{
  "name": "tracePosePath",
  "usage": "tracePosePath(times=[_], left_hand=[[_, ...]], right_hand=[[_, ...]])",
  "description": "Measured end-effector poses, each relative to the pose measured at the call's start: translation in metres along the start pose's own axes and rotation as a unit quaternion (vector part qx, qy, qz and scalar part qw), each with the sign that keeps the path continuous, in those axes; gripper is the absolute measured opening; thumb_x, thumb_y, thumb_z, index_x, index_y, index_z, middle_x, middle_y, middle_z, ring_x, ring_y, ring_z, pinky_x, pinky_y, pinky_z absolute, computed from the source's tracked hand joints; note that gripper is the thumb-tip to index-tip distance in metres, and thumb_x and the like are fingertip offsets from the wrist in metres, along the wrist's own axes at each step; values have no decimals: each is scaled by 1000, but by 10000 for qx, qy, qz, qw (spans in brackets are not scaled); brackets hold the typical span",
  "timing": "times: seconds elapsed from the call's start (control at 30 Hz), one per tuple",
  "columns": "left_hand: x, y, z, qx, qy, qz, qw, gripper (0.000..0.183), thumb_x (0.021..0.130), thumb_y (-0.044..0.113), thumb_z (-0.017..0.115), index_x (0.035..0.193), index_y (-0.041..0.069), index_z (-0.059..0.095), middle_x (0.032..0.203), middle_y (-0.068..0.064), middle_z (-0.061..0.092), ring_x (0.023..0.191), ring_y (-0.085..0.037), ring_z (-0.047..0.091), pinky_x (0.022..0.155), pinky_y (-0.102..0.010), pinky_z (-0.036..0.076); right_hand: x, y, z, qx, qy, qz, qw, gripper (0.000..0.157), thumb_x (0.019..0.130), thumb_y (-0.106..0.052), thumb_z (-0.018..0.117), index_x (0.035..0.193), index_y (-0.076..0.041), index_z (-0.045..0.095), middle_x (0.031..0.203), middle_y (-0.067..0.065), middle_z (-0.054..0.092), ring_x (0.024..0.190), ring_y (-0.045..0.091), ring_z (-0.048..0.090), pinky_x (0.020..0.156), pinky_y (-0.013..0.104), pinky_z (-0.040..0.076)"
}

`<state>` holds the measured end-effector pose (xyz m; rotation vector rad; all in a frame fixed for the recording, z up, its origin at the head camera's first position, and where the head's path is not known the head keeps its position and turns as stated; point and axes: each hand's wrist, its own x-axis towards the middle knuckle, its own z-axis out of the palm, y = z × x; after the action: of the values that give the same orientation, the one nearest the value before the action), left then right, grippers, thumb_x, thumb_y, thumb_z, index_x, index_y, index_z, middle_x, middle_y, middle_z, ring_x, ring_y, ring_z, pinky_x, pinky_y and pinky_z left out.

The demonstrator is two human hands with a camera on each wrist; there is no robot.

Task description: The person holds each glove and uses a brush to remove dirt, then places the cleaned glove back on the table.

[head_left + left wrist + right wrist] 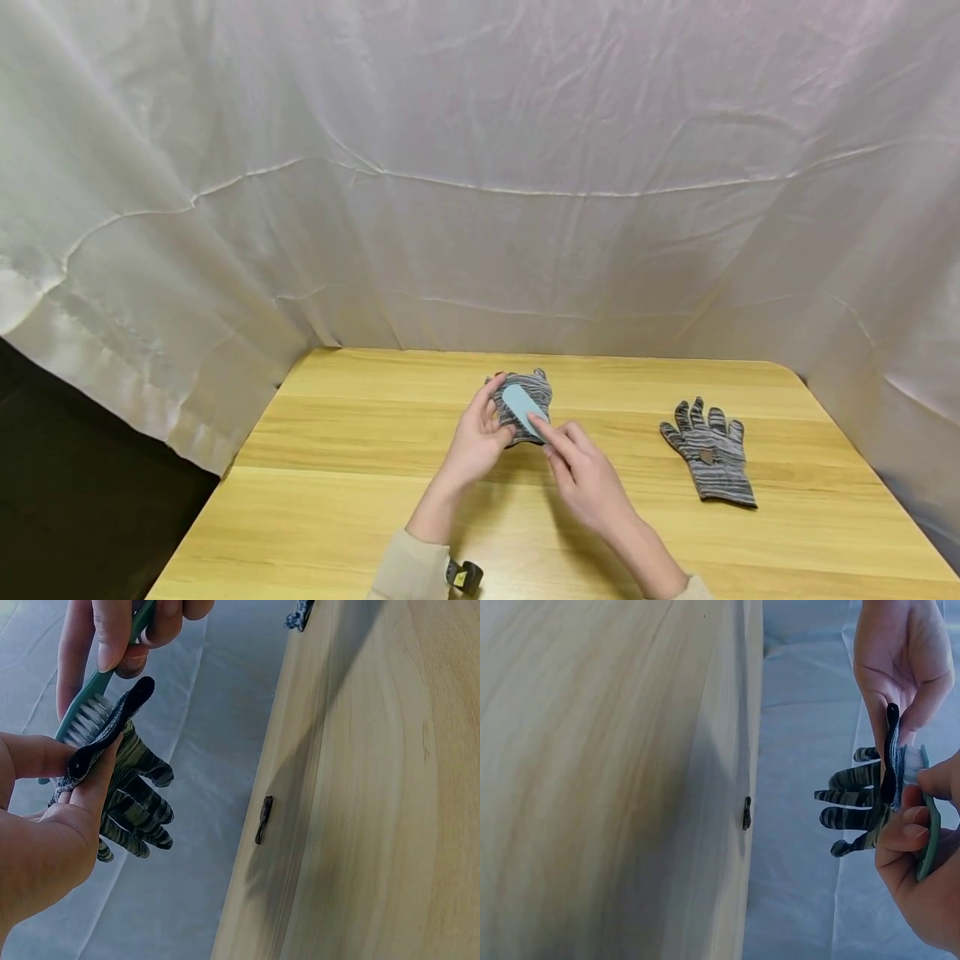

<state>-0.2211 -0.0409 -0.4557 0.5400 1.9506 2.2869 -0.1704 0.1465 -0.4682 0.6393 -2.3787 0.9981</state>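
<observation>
My left hand (477, 437) holds a grey-and-black knit work glove (534, 385) up over the table, its thumb and fingers gripping near the dark cuff (139, 694). The glove's fingers hang down past the hand in the left wrist view. In my right hand (588, 479) is a small scrub brush (517, 400) with a light blue-green back. Its white bristles (88, 720) press against the glove near the cuff. The right index finger lies along the brush's back, seen from above.
A matching glove (723, 467) with a brownish patch (708, 457) lies flat on the wooden table (337, 500) at the right. A small dark item (264, 819) rests near the table's far edge. Pale curtains (525, 250) hang behind and at both sides.
</observation>
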Motion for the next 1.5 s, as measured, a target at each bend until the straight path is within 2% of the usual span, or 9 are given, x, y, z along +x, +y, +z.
tracePosePath(times=[0.1,0.4,0.7,1.33,1.5], left_hand=[[0,0,0,38,-5,12,10000,84,88,-22,49,164,7,27,163,-31,31,135,-43,53,76,-15,57],[0,1,0,-19,22,-10,10000,84,89,-23,48,164,5,25,160,-32,35,133,-44,56,94,-28,59],[-1,1,1,-84,14,-1,10000,84,89,-23,47,164,5,24,159,-31,37,132,-44,56,96,-29,59],[0,1,2,-204,44,19,9998,84,88,-24,46,164,4,24,157,-31,40,133,-46,55,100,-32,57],[0,1,2,-176,49,21,9998,84,88,-25,46,164,4,24,157,-31,41,132,-45,56,99,-31,57]], right_hand=[[0,1,0,1,27,-37,10000,58,93,9,67,145,-15,63,96,-8,55,70,-3,41,56,18,45],[1,3,-2,-149,200,-25,9997,58,92,10,67,145,-15,63,94,-8,55,69,-3,41,54,18,44],[2,4,-3,-244,240,-24,9994,57,92,9,68,144,-14,64,94,-6,56,68,-3,41,54,18,44],[1,7,-6,-263,135,563,9980,54,97,3,64,145,-22,63,95,-9,57,66,-2,40,52,19,41],[1,9,-6,-279,136,572,9979,54,97,3,65,145,-23,64,95,-9,57,66,-2,40,51,19,41]])
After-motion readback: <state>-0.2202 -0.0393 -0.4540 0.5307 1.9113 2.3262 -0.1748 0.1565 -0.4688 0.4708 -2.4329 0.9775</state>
